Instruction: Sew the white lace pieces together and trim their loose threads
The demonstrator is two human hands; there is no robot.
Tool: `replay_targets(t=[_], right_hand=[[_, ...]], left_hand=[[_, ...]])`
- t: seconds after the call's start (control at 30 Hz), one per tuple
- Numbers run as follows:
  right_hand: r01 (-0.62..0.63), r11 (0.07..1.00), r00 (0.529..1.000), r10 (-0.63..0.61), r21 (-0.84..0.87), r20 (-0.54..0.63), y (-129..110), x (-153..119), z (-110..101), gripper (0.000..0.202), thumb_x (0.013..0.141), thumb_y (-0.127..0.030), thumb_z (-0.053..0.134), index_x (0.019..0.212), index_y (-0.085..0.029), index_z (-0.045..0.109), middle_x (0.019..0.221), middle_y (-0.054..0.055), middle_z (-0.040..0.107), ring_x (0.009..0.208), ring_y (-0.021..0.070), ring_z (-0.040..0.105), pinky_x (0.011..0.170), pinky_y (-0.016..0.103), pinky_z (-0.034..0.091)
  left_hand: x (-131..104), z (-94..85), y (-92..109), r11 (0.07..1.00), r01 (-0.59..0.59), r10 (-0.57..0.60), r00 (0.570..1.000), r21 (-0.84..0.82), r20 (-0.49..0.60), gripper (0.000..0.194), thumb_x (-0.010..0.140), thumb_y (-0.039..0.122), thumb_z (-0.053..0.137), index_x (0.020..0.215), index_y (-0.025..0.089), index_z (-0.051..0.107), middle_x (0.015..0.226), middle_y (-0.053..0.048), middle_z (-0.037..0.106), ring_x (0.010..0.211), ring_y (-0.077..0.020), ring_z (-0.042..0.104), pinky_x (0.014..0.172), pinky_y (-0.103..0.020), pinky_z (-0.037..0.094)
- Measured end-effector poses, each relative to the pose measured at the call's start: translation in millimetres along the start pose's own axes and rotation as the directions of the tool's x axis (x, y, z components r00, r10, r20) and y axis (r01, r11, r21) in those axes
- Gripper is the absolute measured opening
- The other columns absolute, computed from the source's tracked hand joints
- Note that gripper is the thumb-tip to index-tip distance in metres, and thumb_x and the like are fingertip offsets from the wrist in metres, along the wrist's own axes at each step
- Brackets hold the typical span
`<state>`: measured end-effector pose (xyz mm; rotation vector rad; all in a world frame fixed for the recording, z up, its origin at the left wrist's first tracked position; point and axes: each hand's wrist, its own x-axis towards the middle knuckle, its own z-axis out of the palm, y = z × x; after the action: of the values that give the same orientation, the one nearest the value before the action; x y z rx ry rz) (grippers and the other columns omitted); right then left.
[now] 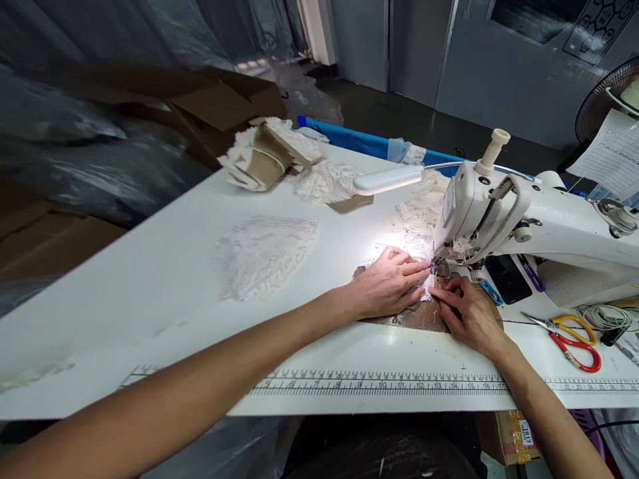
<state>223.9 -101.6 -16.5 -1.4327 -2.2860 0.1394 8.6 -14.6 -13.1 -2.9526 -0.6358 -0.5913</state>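
Under the lit needle area of a white sewing machine (pixel 564 229) lies a strip of white lace (pixel 428 287). My left hand (pixel 389 283) rests flat on this lace, fingers stretched toward the presser foot. Close by on the right, my right hand (pixel 469 313) pinches the near edge of the lace between thumb and fingertips. Both hands are over a brown, shiny plate (pixel 404 320) on the table around the needle. The fabric beneath my left palm is mostly hidden. A separate white lace piece (pixel 269 256) lies flat to the left.
Red-and-yellow scissors (pixel 574 336), blue thread snips (pixel 490 291) and a black phone (pixel 508 278) lie right. A ruler strip (pixel 379 384) runs along the table's front edge. Bundled lace (pixel 262 156) sits at the back; cardboard boxes (pixel 214 103) stand beyond the left edge.
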Motion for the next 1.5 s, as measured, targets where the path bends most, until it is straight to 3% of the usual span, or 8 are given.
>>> replay_targets(t=[0.17, 0.43, 0.77, 1.0, 1.17, 1.33, 1.43, 1.5], right_hand=[[0.010, 1.000, 1.000, -0.010, -0.010, 0.009, 0, 0, 0, 0.032, 0.095, -0.021, 0.054, 0.121, -0.026, 0.070, 0.103, 0.009, 0.060, 0.083, 0.0193, 0.060, 0.073, 0.032, 0.056], [0.034, 0.999, 0.999, -0.033, -0.037, 0.017, 1, 0, 2, 0.033, 0.097, -0.024, 0.050, 0.125, -0.022, 0.068, 0.101, 0.011, 0.061, 0.082, 0.0201, 0.059, 0.072, 0.033, 0.055], [-0.041, 0.984, 0.990, 0.063, -0.175, 0.122, -9, 9, -5, 0.037, 0.101, -0.030, 0.044, 0.130, -0.021, 0.065, 0.105, 0.014, 0.063, 0.081, 0.0203, 0.060, 0.067, 0.029, 0.054], [-0.101, 0.957, 0.965, 0.161, -0.272, 0.209, -10, 15, -4, 0.038, 0.102, -0.035, 0.044, 0.136, -0.026, 0.060, 0.106, 0.014, 0.063, 0.079, 0.0214, 0.063, 0.061, 0.028, 0.052], [-0.154, 0.987, 0.987, 0.155, -0.040, 0.038, 4, 8, 0, 0.038, 0.097, -0.025, 0.049, 0.132, -0.023, 0.062, 0.111, 0.013, 0.060, 0.079, 0.0205, 0.065, 0.068, 0.032, 0.056], [-0.218, 0.973, 0.973, 0.223, 0.073, -0.064, 12, 4, 0, 0.035, 0.095, -0.025, 0.048, 0.124, -0.020, 0.067, 0.095, 0.010, 0.066, 0.076, 0.0221, 0.063, 0.069, 0.037, 0.057], [-0.222, 0.971, 0.970, 0.229, 0.092, -0.079, 11, 4, -1, 0.033, 0.094, -0.025, 0.049, 0.119, -0.021, 0.069, 0.094, 0.009, 0.067, 0.078, 0.0227, 0.062, 0.069, 0.036, 0.056], [-0.231, 0.968, 0.967, 0.240, 0.101, -0.088, 10, 4, -1, 0.031, 0.093, -0.026, 0.049, 0.115, -0.021, 0.070, 0.097, 0.010, 0.066, 0.079, 0.0223, 0.062, 0.069, 0.035, 0.056]], left_hand=[[-2, 5.1, 1, 1.000, 0.004, -0.002, 0.999, 0.026, -0.050, 0.026, 0.100, 0.027, 0.044, 0.109, 0.014, 0.064, 0.123, -0.013, 0.067, 0.097, -0.0257, 0.062, 0.083, -0.042, 0.048], [1, 4.7, 1, 0.996, -0.082, 0.078, 0.985, -0.019, -0.157, 0.032, 0.104, 0.023, 0.035, 0.100, 0.015, 0.066, 0.107, -0.009, 0.073, 0.094, -0.0220, 0.065, 0.090, -0.044, 0.051], [2, 2.4, 2, 0.999, 0.039, -0.039, 0.999, 0.010, -0.027, 0.030, 0.103, 0.026, 0.040, 0.106, 0.016, 0.068, 0.118, -0.009, 0.070, 0.104, -0.0251, 0.063, 0.099, -0.051, 0.047], [7, 3.2, 7, 0.989, 0.147, -0.148, 0.989, 0.029, 0.027, 0.028, 0.102, 0.026, 0.042, 0.105, 0.016, 0.068, 0.113, -0.009, 0.069, 0.099, -0.0240, 0.062, 0.099, -0.049, 0.045], [8, 8.8, 10, 0.982, 0.179, -0.178, 0.984, 0.053, -0.015, 0.030, 0.101, 0.026, 0.039, 0.104, 0.016, 0.067, 0.111, -0.009, 0.068, 0.092, -0.0226, 0.060, 0.089, -0.045, 0.047], [8, 1.8, 14, 0.974, 0.203, -0.196, 0.977, 0.096, -0.085, 0.031, 0.101, 0.033, 0.040, 0.107, 0.016, 0.065, 0.114, -0.014, 0.065, 0.090, -0.0261, 0.059, 0.079, -0.045, 0.045], [12, -6.0, 1, 0.984, 0.157, -0.146, 0.980, 0.078, -0.136, 0.031, 0.102, 0.031, 0.038, 0.104, 0.016, 0.065, 0.114, -0.015, 0.064, 0.092, -0.0256, 0.059, 0.080, -0.043, 0.043], [16, -8.8, -14, 0.993, 0.095, -0.088, 0.990, 0.064, -0.107, 0.031, 0.103, 0.026, 0.035, 0.100, 0.017, 0.064, 0.106, -0.013, 0.065, 0.091, -0.0239, 0.060, 0.082, -0.042, 0.042]])
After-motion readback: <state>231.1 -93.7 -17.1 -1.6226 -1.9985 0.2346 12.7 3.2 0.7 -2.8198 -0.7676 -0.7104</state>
